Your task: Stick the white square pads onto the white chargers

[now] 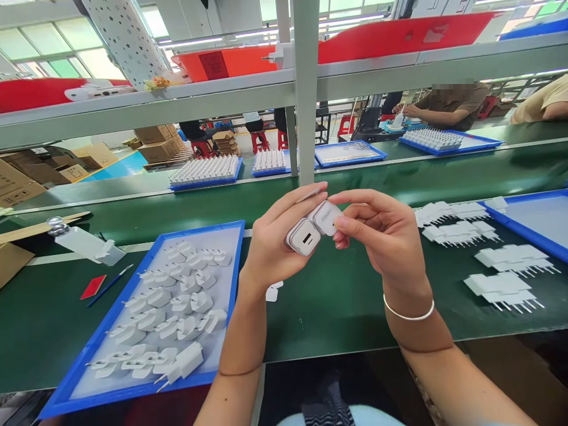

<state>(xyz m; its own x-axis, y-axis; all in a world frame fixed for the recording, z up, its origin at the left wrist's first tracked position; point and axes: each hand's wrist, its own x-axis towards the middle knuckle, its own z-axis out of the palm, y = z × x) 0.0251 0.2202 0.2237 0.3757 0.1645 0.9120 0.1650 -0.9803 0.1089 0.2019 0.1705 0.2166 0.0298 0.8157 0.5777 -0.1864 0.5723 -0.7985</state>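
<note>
My left hand (273, 239) is closed around a white USB charger (305, 238), whose end with the port openings faces me. Pressed against it is a second white charger piece (326, 216) with grey print on its face. The thumb and forefinger of my right hand (377, 228) pinch the edge of that printed piece. Below my left hand, a small white part (273, 291) shows on the green work surface. To the left lies a blue-rimmed tray (234, 278) with many white plug pieces (181, 305). White chargers with pins (501, 290) lie in rows at the right.
Another blue-rimmed tray (532, 222) stands at the far right. On the left are a red card (93, 287), a blue pen (110, 286) and a white box-shaped item (86, 242). A shelf post (306, 89) rises ahead. Across the belt, a person (452, 106) sits near more trays.
</note>
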